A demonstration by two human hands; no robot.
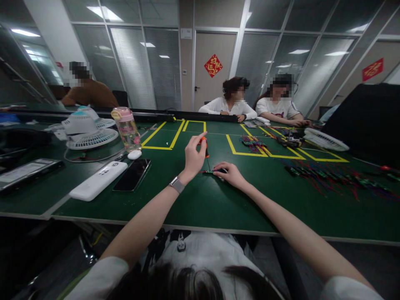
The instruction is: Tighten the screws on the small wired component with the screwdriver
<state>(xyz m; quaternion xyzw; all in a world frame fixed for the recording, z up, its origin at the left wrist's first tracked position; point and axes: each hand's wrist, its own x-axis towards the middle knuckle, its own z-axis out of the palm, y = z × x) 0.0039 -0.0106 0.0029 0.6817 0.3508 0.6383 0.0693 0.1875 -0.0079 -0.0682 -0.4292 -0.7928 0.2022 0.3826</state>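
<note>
Two Hands, One Small Board at a Green Worktop

A person's left hand grips an orange-and-black screwdriver, its shaft pointing down to a small green circuit board on the table directly below that grip. The right hand has its fingers closed on the board's right end, just beside the screwdriver's tip (whether the tip sits in a screw is too small to tell). A grey-banded watch circles the left wrist. To the left of the grip lie a dark phone and a white oblong device, with a pink-lidded bottle standing beyond them and white fans farther left. Well to the right of both hands, a row of wired boards spreads across the surface; a nearer wire bundle rests beyond the right hand. Across from the grip, two people in white tops sit side by side.
</note>
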